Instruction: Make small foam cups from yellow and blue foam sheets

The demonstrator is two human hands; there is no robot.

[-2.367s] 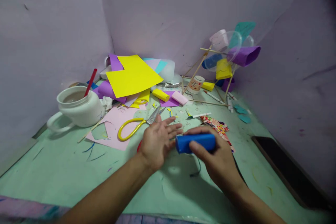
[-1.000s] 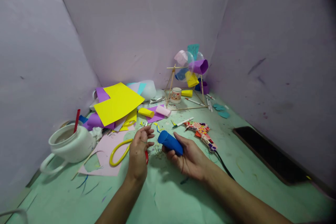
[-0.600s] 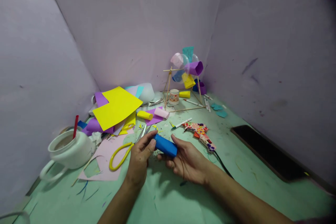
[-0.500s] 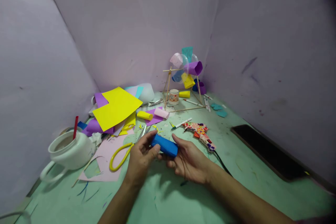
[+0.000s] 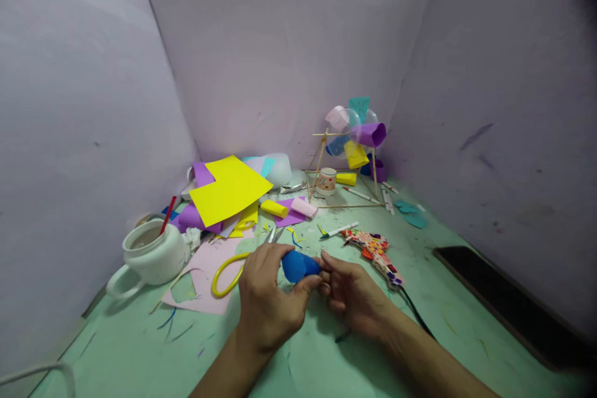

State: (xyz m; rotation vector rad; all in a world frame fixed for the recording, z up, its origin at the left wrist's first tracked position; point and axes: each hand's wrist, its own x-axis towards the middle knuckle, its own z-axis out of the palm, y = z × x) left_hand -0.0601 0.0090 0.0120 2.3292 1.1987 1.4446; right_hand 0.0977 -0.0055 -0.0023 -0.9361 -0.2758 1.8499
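Observation:
A small blue paper tube (image 5: 295, 266) is held between my two hands above the front of the table, its round end turned toward me. My left hand (image 5: 270, 289) is closed around its left side, thumb below and fingers over the top. With bent fingers, my right hand (image 5: 352, 289) pinches the tube's right end. Yellow-handled scissors (image 5: 219, 277) lie just left of my left hand, blades pointing away. Beyond my right hand rests a glue gun (image 5: 373, 249) covered in a colourful pattern, its black cord running toward me.
A stick frame (image 5: 321, 158) carries a wheel with coloured paper cups at the back right, a small paper cup (image 5: 326, 181) beside it. Yellow paper (image 5: 233, 189) tops a pile at left. A white pot (image 5: 156, 261) stands near the left wall; a phone (image 5: 504, 298) lies right.
The blue tube has turned so its round end shows toward me. My left hand has shifted its grip around it, and my right fingers have closed on its end. The view has tilted up.

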